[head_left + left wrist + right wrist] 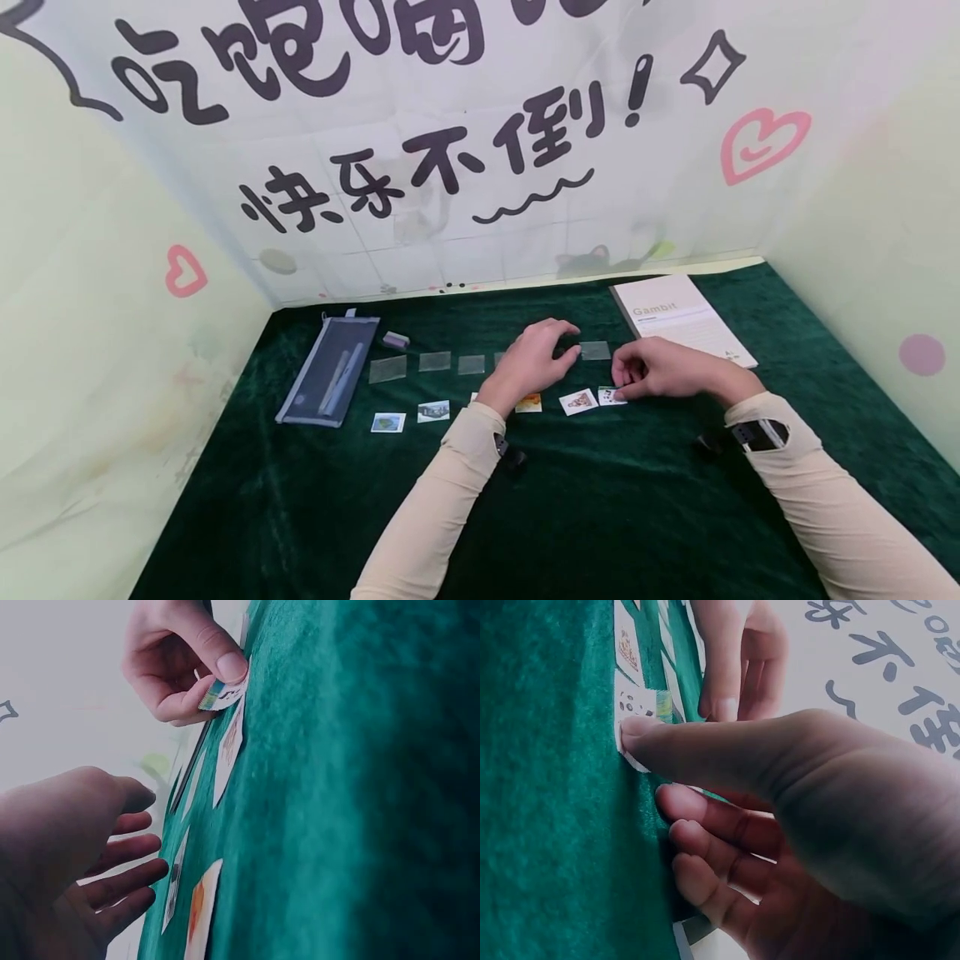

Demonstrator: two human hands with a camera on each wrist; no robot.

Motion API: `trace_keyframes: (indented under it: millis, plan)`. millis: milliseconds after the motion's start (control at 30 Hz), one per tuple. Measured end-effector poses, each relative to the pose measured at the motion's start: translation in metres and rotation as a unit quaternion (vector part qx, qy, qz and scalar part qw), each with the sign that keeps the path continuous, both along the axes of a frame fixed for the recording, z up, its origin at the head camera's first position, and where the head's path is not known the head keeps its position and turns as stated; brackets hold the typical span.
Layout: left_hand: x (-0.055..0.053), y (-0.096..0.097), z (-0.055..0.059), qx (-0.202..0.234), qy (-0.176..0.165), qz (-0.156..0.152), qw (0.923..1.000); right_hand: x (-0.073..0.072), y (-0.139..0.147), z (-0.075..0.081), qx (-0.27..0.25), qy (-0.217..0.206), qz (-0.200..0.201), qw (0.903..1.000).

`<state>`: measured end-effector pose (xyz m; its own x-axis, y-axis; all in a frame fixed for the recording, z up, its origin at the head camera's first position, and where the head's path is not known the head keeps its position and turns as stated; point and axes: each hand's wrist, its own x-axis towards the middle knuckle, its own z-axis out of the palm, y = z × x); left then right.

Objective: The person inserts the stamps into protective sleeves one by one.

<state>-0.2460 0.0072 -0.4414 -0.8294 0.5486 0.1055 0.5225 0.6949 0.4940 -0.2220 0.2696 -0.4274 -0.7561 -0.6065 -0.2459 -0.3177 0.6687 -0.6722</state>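
Observation:
My right hand (667,367) pinches a small picture card (636,701) with black markings between thumb and fingers, at the right end of a row of cards. In the left wrist view that card looks bent up slightly off the cloth. Just left of it lies a card with a brown picture (577,402). My left hand (536,354) hovers with loose, spread fingers and holds nothing; it is nearest a clear plastic piece (596,350) in the row behind. An orange card (528,403) shows below its wrist. Another card is mostly hidden by that arm.
Two more picture cards, one blue-green (387,422) and one grey (433,411), lie at left. Behind them are clear pieces (387,369) and a purple-white eraser (396,340). A zip pouch (327,371) with pens lies far left; a notepad (675,304) lies back right.

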Motion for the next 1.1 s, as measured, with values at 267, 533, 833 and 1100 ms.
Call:
trace_keyframes:
  millis: [267,533,833,1100]
  plan:
    - [0.001,0.01,0.0,-0.041,-0.008,-0.006,0.9991,-0.002,0.0,0.001,-0.022,-0.018,0.021,0.9994]
    - [-0.001,0.018,-0.002,-0.078,0.025,0.016,0.9965,-0.004,0.002,0.003,-0.064,0.003,0.019,0.9978]
    - [-0.003,0.023,-0.005,-0.075,0.027,0.041,0.996,-0.007,0.004,0.002,-0.075,0.02,0.003,0.997]
    - [-0.001,0.022,-0.007,-0.021,0.033,0.034,0.9987,-0.006,0.008,-0.001,-0.088,0.028,-0.005,0.9957]
